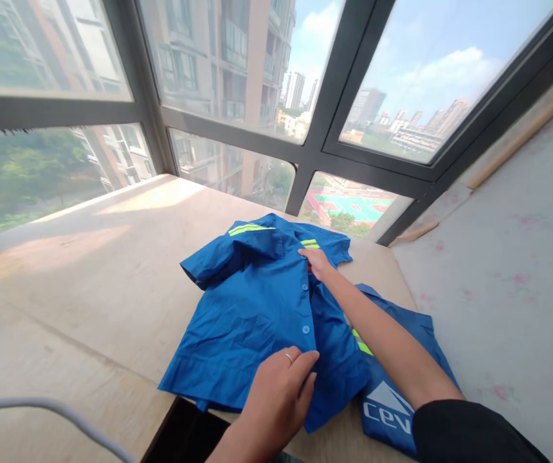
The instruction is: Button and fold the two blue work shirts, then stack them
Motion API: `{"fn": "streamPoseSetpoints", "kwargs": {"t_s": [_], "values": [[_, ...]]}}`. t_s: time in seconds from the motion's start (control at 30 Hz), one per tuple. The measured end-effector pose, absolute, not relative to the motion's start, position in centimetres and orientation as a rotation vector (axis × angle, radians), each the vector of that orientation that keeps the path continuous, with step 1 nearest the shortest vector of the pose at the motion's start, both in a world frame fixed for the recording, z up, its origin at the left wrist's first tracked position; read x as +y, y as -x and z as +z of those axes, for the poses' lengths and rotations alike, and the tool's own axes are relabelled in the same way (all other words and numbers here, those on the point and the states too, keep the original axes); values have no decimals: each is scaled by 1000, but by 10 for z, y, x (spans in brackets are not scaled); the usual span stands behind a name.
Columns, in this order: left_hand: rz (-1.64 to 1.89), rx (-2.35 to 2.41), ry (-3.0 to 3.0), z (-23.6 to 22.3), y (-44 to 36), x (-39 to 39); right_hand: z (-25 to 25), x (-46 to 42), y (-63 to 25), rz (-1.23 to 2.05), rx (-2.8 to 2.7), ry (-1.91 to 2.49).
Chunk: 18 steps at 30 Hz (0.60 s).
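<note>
A blue short-sleeved work shirt (252, 308) with neon-yellow stripes lies face up on a pale wooden platform (88, 283), collar toward the window. My left hand (281, 389) rests at the shirt's lower hem, its fingers closed on the button placket. My right hand (317, 262) reaches across to the upper chest near the collar, fingers pinched on the front edge of the fabric. A second blue garment (392, 399) with white lettering and a yellow stripe lies under my right forearm.
Large dark-framed windows (315, 148) wrap the far side of the platform. A pale flowered mattress surface (508, 283) lies to the right. A thin grey bar (64, 411) crosses the lower left, and a dark gap (180, 431) opens at the platform's near edge.
</note>
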State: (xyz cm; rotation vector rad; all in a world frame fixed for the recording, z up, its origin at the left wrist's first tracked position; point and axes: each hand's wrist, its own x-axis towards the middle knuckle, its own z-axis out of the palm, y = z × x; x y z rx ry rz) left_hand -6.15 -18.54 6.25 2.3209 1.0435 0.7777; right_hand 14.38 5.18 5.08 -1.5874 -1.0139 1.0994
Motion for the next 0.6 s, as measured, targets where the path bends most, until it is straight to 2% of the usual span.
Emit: {"fn": "streamPoseSetpoints", "kwargs": {"t_s": [0.1,0.17,0.3,0.47,0.53,0.6], "values": [[172,861,-2379,50,60,-187,26,33,-150,1220,-991,1620],[54,742,-2291,50,70,-182,17,28,-150,1255,-1006,1609],[407,860,-2031,70,103,-143,20,27,-147,1214,-1100,1575],[1021,1676,-1998,88,153,-49,32,5,-148,1089,-1370,1425],[947,2024,-2032,86,171,-17,34,-8,-152,1104,-1526,1328],[777,2131,-1930,82,184,4,35,-15,-159,1191,-1660,1250]]}}
